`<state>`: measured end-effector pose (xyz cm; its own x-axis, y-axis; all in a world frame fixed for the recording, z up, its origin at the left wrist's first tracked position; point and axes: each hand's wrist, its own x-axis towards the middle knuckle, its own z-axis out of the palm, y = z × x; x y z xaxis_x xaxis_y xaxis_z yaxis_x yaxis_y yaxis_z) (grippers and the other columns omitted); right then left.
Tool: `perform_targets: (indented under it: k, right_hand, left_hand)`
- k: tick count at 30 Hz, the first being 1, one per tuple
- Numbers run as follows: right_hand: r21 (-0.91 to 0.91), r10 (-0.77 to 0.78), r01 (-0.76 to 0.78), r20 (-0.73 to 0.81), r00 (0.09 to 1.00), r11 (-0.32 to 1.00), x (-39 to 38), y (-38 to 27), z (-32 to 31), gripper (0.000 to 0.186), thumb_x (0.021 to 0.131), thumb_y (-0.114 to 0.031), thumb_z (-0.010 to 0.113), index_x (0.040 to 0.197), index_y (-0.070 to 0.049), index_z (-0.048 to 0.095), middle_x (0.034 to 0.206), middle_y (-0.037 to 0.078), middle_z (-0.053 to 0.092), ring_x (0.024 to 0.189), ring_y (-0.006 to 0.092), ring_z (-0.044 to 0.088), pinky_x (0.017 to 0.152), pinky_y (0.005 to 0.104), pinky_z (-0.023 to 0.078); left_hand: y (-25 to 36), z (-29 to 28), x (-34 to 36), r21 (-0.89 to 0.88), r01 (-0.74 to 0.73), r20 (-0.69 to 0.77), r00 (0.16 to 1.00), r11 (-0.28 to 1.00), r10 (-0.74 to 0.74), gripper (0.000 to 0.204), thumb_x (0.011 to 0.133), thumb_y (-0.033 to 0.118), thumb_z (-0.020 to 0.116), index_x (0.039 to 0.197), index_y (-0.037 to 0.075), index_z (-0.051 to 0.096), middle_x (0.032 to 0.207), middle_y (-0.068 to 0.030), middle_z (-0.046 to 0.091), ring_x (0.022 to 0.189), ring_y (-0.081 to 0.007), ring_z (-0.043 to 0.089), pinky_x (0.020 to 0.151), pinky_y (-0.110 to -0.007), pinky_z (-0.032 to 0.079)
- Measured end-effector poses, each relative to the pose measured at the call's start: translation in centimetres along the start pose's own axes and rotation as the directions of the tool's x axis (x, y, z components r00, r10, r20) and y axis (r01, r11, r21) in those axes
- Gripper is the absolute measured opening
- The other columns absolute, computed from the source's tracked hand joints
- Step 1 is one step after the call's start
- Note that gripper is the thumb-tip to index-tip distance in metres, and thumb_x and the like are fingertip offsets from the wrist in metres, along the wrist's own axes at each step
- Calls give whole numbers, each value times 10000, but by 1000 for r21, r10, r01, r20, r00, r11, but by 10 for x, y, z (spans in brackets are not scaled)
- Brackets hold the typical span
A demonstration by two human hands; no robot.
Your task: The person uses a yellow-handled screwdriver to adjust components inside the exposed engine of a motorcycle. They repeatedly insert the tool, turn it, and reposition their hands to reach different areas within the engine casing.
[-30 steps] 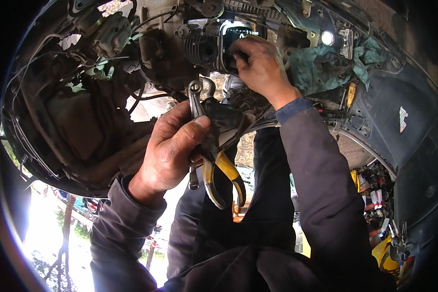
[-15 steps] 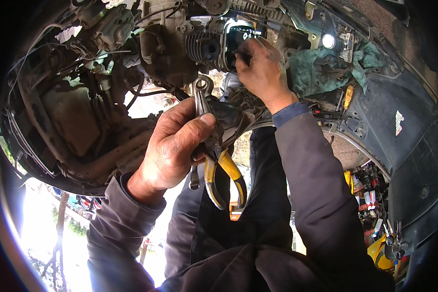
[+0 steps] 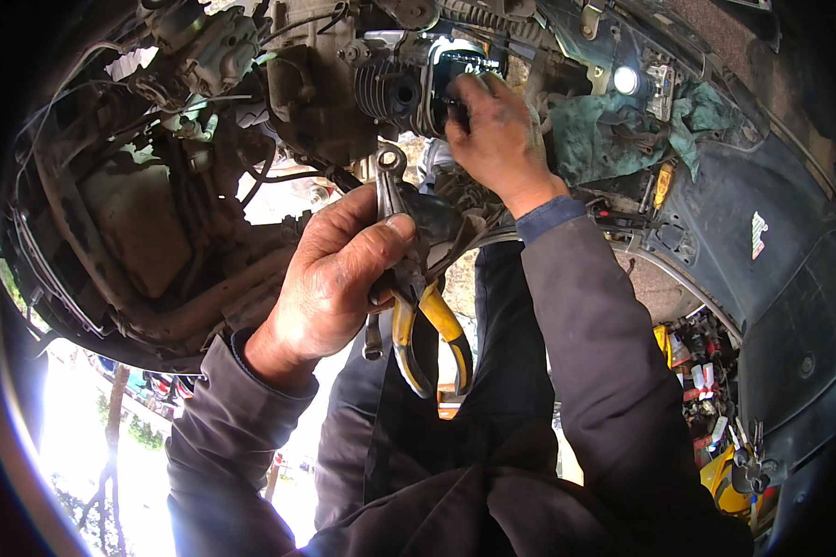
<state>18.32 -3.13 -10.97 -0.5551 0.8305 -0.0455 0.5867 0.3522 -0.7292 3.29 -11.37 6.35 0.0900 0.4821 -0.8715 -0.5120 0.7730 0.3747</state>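
- The left hand (image 3: 330,283) is closed around a pair of yellow-handled pliers (image 3: 424,334) and a slim metal wrench (image 3: 384,200), thumb pressed over both.
- The pliers' handles hang below the fist; the wrench's ring end pokes up above it.
- Up and to the right, the right hand (image 3: 494,139) has its fingertips pinched on a dark part (image 3: 463,70) of the engine (image 3: 390,88).
- Further right of that grip lie a green rag (image 3: 604,130) and a small lit lamp (image 3: 627,81).
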Motion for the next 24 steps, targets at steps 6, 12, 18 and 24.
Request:
perform_targets:
  k: [6, 12, 18, 24]
  right_hand:
    - [-60, 39, -36, 53, 998, 998, -3, 0, 0, 221, 789, -90, 666, 995, -71, 588, 918, 167, 598, 834, 376, 640, 712, 463, 539]
    - [-19, -74, 76, 68, 995, 997, 0, 5, 0, 189, 796, -88, 656, 966, -51, 583, 924, 180, 601, 852, 364, 649, 753, 450, 551]
    - [-20, -74, 77, 103, 992, 997, 1, 7, 4, 191, 781, -88, 669, 942, -39, 580, 937, 186, 607, 866, 367, 647, 764, 444, 552]
    - [-15, -55, 56, 74, 996, 998, 1, 6, 5, 207, 764, -103, 701, 904, -40, 561, 893, 176, 592, 820, 371, 645, 728, 451, 547]
  left_hand:
    - [-1, 2, 0, -17, -14, 9, 1000, 1000, 14, 249, 933, 187, 539, 1082, -9, 578, 763, -12, 593, 514, -27, 409, 452, -171, 308]
    - [-1, 1, 0, -6, -17, 12, 1000, 1000, 17, 252, 938, 193, 534, 1078, -11, 578, 765, -16, 592, 516, -29, 402, 459, -172, 302]
    - [-2, 0, 0, 3, -17, 16, 1000, 1000, 17, 246, 949, 183, 521, 1083, -17, 572, 774, -27, 596, 513, -36, 407, 454, -177, 311]
    - [-1, 1, 0, 19, -4, 6, 1000, 1000, 4, 251, 955, 168, 501, 1112, -19, 560, 775, -30, 600, 508, -45, 413, 451, -181, 317]
